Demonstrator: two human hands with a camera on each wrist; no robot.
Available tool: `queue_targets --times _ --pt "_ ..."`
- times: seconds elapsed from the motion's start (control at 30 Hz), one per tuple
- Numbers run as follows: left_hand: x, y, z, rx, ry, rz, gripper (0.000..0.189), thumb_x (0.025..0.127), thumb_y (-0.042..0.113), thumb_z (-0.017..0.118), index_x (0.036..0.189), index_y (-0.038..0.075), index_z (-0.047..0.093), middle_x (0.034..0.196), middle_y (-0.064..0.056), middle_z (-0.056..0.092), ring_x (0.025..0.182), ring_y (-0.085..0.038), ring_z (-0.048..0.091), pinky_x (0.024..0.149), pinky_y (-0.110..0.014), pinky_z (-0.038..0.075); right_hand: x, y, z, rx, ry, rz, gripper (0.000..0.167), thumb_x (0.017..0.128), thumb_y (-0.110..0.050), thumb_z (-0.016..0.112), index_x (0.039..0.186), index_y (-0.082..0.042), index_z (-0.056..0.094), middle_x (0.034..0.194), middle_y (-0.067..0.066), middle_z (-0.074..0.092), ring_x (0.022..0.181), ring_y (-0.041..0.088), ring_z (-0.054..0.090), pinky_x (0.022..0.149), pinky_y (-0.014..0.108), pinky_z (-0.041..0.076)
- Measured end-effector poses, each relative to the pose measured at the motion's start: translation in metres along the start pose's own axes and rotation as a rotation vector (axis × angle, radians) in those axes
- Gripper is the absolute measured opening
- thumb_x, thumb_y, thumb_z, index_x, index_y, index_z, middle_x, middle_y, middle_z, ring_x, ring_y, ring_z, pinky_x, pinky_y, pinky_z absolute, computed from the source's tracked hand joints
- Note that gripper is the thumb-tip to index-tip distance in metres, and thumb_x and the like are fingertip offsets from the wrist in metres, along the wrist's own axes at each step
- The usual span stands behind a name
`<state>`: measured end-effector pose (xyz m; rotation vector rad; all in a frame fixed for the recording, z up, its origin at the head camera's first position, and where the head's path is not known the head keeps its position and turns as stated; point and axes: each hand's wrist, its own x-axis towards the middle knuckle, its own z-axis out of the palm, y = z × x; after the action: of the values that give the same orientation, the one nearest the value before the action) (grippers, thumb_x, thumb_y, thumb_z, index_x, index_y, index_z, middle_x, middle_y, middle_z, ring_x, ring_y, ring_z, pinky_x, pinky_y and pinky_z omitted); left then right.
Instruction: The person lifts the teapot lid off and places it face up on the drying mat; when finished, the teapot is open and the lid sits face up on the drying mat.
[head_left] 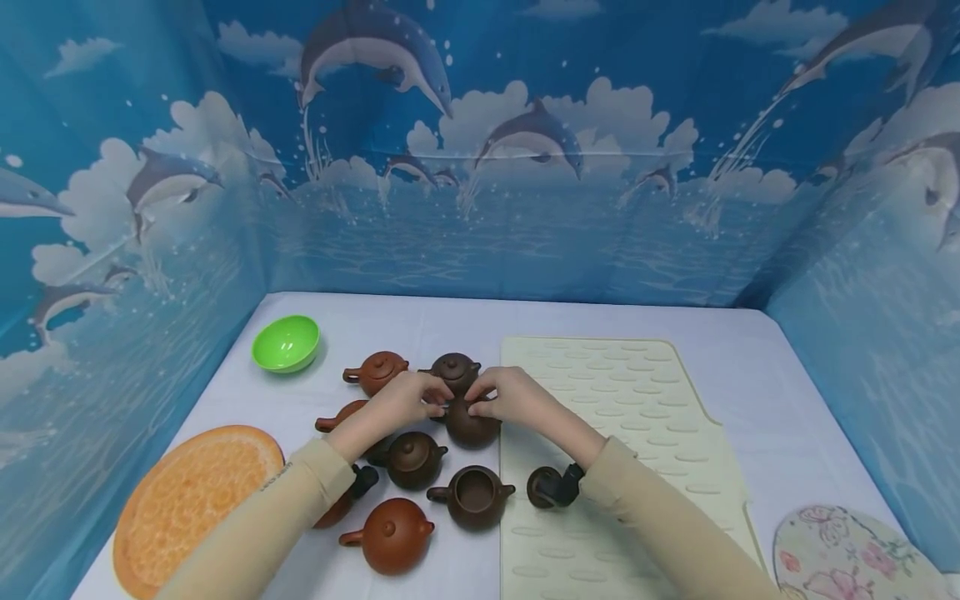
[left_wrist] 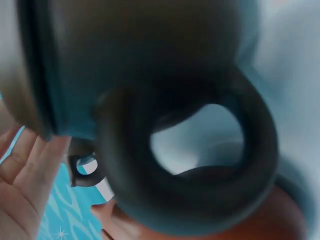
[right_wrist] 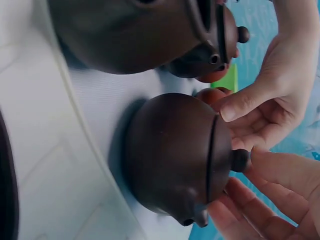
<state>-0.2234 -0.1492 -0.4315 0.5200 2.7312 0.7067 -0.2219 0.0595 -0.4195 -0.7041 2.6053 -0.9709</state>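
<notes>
Both hands meet over a dark brown teapot (head_left: pixel 472 427) near the middle of the table, its lid seated on top. At the lid's knob (right_wrist: pixel 241 160), my right hand (right_wrist: pixel 280 192) pinches with thumb and fingers. From the other side, my left hand (right_wrist: pixel 275 97) has its thumb tip at the lid's rim, the fingers loosely bent behind. Another dark teapot (head_left: pixel 454 372) stands just behind, and a lidded dark one (head_left: pixel 414 460) sits in front to the left. Nearest to me is a dark lidless teapot (head_left: pixel 475 498). In the left wrist view, a large dark handle (left_wrist: pixel 195 200) fills the foreground.
Reddish-brown teapots (head_left: pixel 390 537) stand on the left, some partly behind my left arm. A pale ridged mat (head_left: pixel 615 375) covers the right, with a small dark round piece (head_left: pixel 542 487) on it. A green bowl (head_left: pixel 287 343), orange round mat (head_left: pixel 202 475) and flowered mat (head_left: pixel 847 550) lie farther out.
</notes>
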Motion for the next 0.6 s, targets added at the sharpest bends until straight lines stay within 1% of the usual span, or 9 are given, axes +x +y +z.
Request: queue_targets --times 0.1,0.2,0.3,0.43,0.47,0.53,0.6 --pt "0.001 0.001 0.002 0.006 0.002 0.014 0.020 0.085 0.007 0.076 0.104 0.012 0.074 0.092 0.002 0.072 0.088 -0.012 0.067 0.079 -0.031 0.057 0.001 0.000 0.002 -0.029 0.001 -0.010 0.011 0.088 -0.016 0.075 0.098 -0.012 0.077 0.102 0.002 0.071 0.095 0.019 0.065 0.073 0.028 0.053" --pt "0.001 0.001 0.003 0.016 0.018 0.018 0.018 0.084 0.006 0.076 0.101 0.012 0.074 0.088 0.003 0.072 0.085 -0.011 0.067 0.077 -0.030 0.057 0.002 0.000 0.005 -0.063 0.025 -0.029 0.009 0.086 -0.016 0.076 0.094 -0.013 0.077 0.099 0.002 0.071 0.091 0.018 0.065 0.072 0.027 0.052" --pt "0.003 0.001 0.005 0.020 0.030 0.009 0.015 0.084 0.007 0.076 0.098 0.012 0.075 0.085 0.004 0.072 0.082 -0.009 0.066 0.076 -0.029 0.056 0.002 0.000 0.006 -0.100 0.039 -0.049 0.007 0.086 -0.016 0.077 0.092 -0.014 0.077 0.095 0.000 0.071 0.086 0.015 0.064 0.069 0.024 0.051" --pt "0.004 0.001 0.006 0.019 0.039 0.001 0.012 0.084 0.007 0.076 0.095 0.013 0.075 0.083 0.004 0.072 0.080 -0.008 0.065 0.075 -0.028 0.056 0.001 0.002 0.004 -0.115 0.043 -0.086 0.006 0.086 -0.016 0.077 0.091 -0.015 0.077 0.092 -0.001 0.071 0.083 0.013 0.064 0.067 0.023 0.051" --pt "0.004 0.001 0.007 0.018 0.042 0.001 0.012 0.084 0.007 0.076 0.094 0.013 0.075 0.083 0.004 0.072 0.079 -0.008 0.065 0.075 -0.028 0.056 0.001 0.004 0.004 -0.103 0.046 -0.093 0.006 0.086 -0.017 0.076 0.092 -0.015 0.077 0.094 -0.001 0.071 0.085 0.014 0.064 0.069 0.024 0.052" --pt "0.004 0.002 0.007 0.022 0.048 -0.001 0.011 0.084 0.006 0.076 0.094 0.013 0.075 0.083 0.003 0.072 0.078 -0.008 0.064 0.073 -0.028 0.056 -0.001 0.007 0.001 -0.045 0.057 -0.090 0.009 0.088 -0.019 0.075 0.096 -0.015 0.077 0.097 -0.001 0.072 0.090 0.017 0.066 0.074 0.028 0.053" --pt "0.004 0.002 0.007 0.029 0.049 -0.002 0.012 0.085 0.006 0.076 0.095 0.013 0.076 0.084 0.003 0.073 0.078 -0.008 0.063 0.073 -0.028 0.056 -0.005 0.013 -0.003 0.058 0.073 -0.050 0.013 0.090 -0.022 0.073 0.101 -0.016 0.076 0.100 -0.001 0.073 0.098 0.019 0.067 0.080 0.032 0.054"
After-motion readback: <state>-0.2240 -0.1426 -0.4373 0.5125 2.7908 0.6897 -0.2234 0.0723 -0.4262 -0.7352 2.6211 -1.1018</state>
